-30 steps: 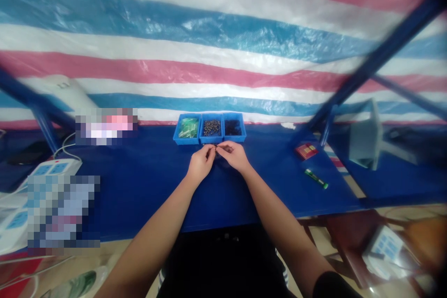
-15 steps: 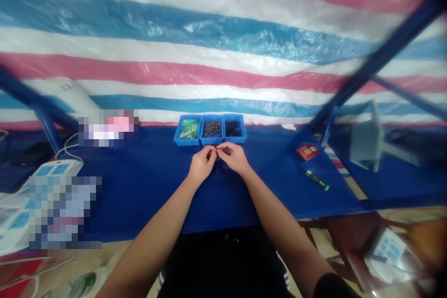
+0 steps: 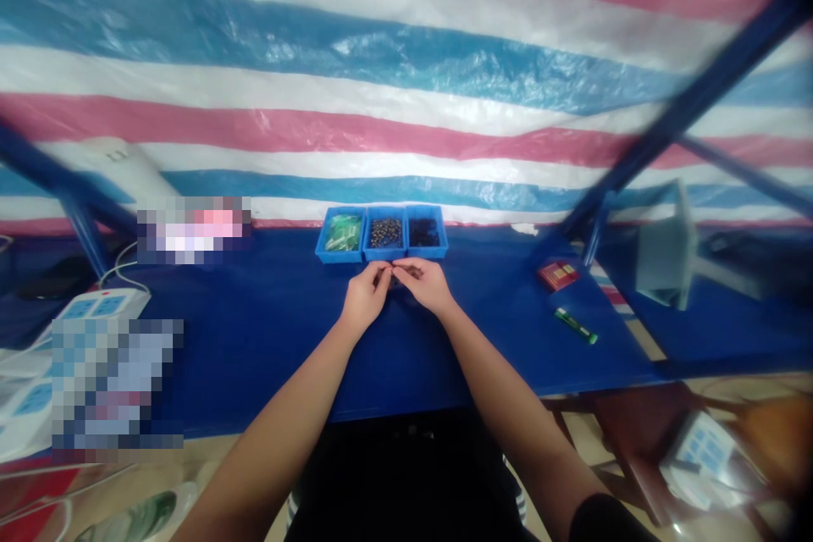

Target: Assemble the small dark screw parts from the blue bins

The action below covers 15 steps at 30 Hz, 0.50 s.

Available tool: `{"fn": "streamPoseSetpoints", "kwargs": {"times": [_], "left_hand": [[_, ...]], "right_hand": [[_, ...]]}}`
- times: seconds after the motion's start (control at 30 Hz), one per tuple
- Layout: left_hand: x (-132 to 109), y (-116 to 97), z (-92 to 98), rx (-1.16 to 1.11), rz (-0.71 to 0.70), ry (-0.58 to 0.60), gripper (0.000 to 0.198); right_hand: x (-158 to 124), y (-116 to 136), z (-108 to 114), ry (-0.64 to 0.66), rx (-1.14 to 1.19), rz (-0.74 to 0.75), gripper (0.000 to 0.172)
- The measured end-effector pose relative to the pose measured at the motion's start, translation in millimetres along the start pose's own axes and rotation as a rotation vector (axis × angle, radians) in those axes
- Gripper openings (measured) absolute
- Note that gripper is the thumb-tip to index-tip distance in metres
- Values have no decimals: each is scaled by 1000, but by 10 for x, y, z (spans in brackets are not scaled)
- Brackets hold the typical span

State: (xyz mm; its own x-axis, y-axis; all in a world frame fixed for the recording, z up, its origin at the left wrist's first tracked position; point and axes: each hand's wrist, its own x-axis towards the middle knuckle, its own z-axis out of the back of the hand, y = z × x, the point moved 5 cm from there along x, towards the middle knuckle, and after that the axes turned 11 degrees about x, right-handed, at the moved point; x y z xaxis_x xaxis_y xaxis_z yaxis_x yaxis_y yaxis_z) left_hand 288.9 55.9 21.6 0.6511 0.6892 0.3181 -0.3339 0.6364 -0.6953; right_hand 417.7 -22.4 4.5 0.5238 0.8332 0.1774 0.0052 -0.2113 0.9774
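My left hand (image 3: 367,296) and my right hand (image 3: 424,283) meet at the fingertips just in front of three small blue bins. Both are closed in a pinch, and whatever lies between the fingers is too small and hidden to make out. The left bin (image 3: 321,247) holds green-and-clear plastic packets (image 3: 344,232). In the middle bin (image 3: 384,254) lie many small brass-and-dark metal pieces (image 3: 385,232). Small black parts (image 3: 424,231) fill the right bin (image 3: 435,253).
A red box (image 3: 558,274) and a green tube-shaped packet (image 3: 576,326) lie on the blue table (image 3: 406,364) to the right. White power strips (image 3: 105,305) with a cable sit at left. Blue metal posts (image 3: 85,229) frame the table before a striped tarp (image 3: 406,118).
Both hands stay together before the bins, with only slight shifts of the fingers. The view has moved very slightly.
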Motion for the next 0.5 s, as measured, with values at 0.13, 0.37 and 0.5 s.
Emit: {"fn": "streamPoseSetpoints", "kwargs": {"times": [0.13, 0.37, 0.5], "left_hand": [[-3, -13, 10, 3, -4, -1, 28], [0, 9, 5, -7, 7, 11, 28], [-4, 5, 15, -6, 12, 9, 29]], "right_hand": [[3, 17, 6, 3, 20, 6, 31], [1, 20, -19, 24, 3, 25, 30], [-10, 37, -21, 17, -12, 35, 28]]}}
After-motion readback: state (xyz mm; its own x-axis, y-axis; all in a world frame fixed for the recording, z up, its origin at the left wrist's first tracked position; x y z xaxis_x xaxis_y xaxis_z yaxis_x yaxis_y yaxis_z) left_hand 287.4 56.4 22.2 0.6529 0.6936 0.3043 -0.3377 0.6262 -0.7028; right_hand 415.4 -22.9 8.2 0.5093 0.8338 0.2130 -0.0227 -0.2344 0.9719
